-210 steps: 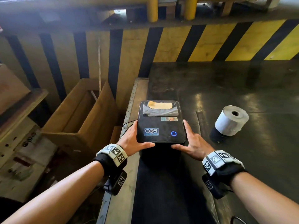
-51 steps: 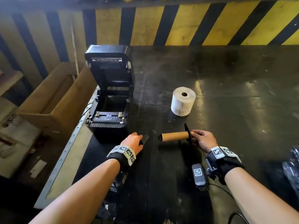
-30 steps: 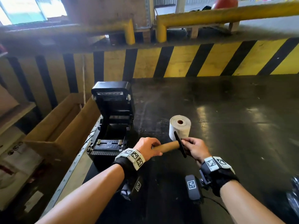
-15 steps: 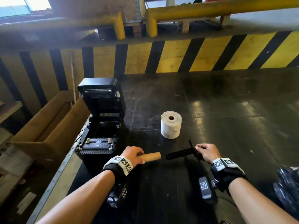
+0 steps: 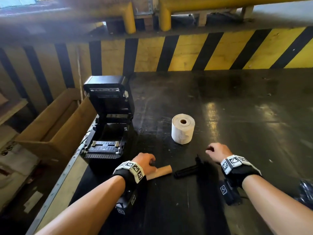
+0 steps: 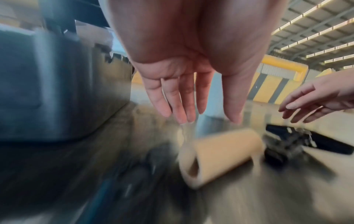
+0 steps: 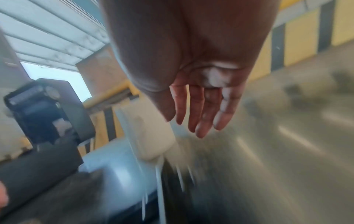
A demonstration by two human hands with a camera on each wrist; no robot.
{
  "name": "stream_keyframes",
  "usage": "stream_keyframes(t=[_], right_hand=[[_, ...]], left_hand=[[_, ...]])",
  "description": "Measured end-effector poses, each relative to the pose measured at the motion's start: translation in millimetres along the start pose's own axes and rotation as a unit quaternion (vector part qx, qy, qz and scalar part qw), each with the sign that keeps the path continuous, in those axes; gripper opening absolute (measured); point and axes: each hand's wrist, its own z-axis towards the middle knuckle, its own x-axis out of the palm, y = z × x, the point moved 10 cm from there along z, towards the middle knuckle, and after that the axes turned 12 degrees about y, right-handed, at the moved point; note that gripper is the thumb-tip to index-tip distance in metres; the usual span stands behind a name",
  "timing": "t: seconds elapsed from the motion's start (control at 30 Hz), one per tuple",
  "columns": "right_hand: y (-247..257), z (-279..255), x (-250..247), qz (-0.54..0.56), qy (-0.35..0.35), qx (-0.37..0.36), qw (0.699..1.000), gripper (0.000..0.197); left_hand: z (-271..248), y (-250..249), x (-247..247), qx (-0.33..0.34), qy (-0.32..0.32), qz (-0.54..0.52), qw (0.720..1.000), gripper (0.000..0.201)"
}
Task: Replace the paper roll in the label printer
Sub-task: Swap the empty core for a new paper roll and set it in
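Note:
The black label printer (image 5: 106, 129) stands at the table's left edge with its lid raised and its roll bay bare. A full white paper roll (image 5: 183, 128) stands on end to its right. The brown cardboard core (image 5: 160, 172) lies on the table just under my left hand (image 5: 146, 162), whose fingers (image 6: 184, 104) hang straight above the core (image 6: 220, 156). The black spindle (image 5: 189, 170) lies right of the core. My right hand (image 5: 216, 150) hovers empty between the spindle and the roll, its fingers (image 7: 199, 115) straight near the roll (image 7: 151, 136).
An open cardboard box (image 5: 54, 126) sits below the table's left edge beside the printer. A yellow and black striped wall (image 5: 203, 51) closes the far side. Dark plastic (image 5: 306, 192) lies at the right edge. The table (image 5: 254, 124) is dark and glossy.
My left hand has let go of the cardboard core, which now lies on the table. My right hand has put down the spindle and moved toward the paper roll.

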Motion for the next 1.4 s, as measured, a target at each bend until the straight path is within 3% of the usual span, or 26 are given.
stream_keyframes(t=[0.1,0.23,0.43,0.63,0.93,1.1,1.27,1.4], right_hand=[[42.0,8.2,-53.5,0.019,-0.053,-0.053,0.997,0.026],[108.5,25.4,-90.7,-0.022,-0.076,-0.123,0.989,0.042],[132.0,70.3,-45.2,-0.077,0.016,-0.121,0.990,0.075],[114.0,87.5,-25.1,-0.084,0.016,-0.104,0.991,0.095],[108.2,77.7,-27.4,-0.006,-0.020,-0.122,0.992,0.079],[95.5,54.2,-20.6,0.073,-0.038,-0.126,0.989,0.074],[62.1,32.7,-35.1,0.299,-0.088,-0.085,0.946,0.065],[40.5,12.7,-36.2,0.507,-0.084,-0.061,0.856,0.055]], left_hand=[[6.1,-13.3,-41.2,0.019,-0.057,-0.070,0.996,0.054],[28.7,-31.6,-81.5,0.042,-0.091,-0.173,0.980,0.054],[75.1,-55.7,-88.7,0.070,-0.055,-0.249,0.964,0.063],[98.5,-78.6,-75.4,0.127,-0.013,-0.284,0.950,0.059],[116.6,-71.2,-71.6,0.158,-0.009,-0.297,0.942,0.061],[91.7,-81.5,-70.2,0.178,0.032,-0.273,0.945,0.053],[68.4,-82.3,-81.2,0.164,0.007,-0.274,0.947,0.048],[42.4,-89.1,-94.0,0.148,0.010,-0.325,0.934,0.051]])
